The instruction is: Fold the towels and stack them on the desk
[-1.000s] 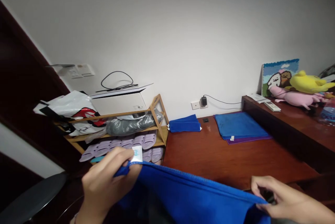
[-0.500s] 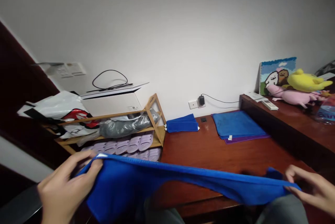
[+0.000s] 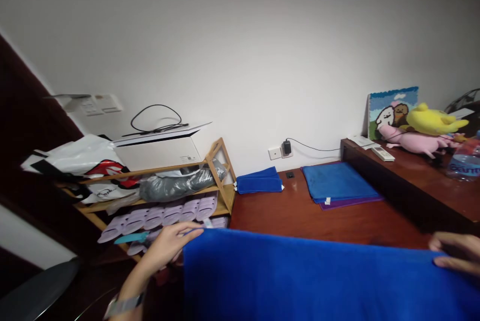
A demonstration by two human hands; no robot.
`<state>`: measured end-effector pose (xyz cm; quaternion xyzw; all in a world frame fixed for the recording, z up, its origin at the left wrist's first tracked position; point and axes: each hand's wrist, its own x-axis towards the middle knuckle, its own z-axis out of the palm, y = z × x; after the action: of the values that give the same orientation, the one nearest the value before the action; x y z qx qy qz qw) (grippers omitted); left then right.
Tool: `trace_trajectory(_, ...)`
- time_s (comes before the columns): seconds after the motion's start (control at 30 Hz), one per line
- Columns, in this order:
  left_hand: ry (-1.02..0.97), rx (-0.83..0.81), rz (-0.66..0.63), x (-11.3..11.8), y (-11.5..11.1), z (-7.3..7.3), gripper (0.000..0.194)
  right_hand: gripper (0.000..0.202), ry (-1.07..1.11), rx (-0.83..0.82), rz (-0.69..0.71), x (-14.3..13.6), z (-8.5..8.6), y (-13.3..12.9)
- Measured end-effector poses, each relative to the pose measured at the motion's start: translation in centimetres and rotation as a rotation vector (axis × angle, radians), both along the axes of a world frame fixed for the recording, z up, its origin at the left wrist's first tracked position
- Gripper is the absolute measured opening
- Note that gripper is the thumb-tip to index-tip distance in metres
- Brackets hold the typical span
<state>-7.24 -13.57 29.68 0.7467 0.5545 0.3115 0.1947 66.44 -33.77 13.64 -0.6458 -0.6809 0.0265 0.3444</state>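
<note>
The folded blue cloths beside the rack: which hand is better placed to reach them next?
Probably the left hand: it appears nearer the folded cloths, while the right hand is farther right. Both hold the spread cloth.

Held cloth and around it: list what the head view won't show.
In the head view:
Held cloth: bottom cut off by the lower edge.
Right hand: partly cut off by the right edge.
Desk: near part hidden behind the held cloth.
Purple cloth: only a strip shows beneath the flat blue cloth.
</note>
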Motion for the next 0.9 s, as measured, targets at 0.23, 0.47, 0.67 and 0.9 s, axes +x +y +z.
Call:
trace_trajectory(0.23,-0.281,0.08,0.024,3.6,6.8,3.0,0.065,0.061,-0.333,0.091,-0.079,1.6,12.8,9.5)
trace_trajectory(0.47,-0.252,0.3,0.085,2.4,4.7,-0.9,0.054,0.047,-0.42,0.261,-0.216,-0.7,13.3,10.2)
trace_trajectory(0.67,-0.029,0.219,-0.045,2.7,1.5,-16.5,0.055,0.038,-0.128,0.13,-0.185,-0.4,-1.8,10.0)
trace_trajectory(0.9,0.25,0.341,-0.099,2.3,-2.5,-27.0,0.048,0.044,0.08,0.022,-0.199,-2.5,-15.4,8.7)
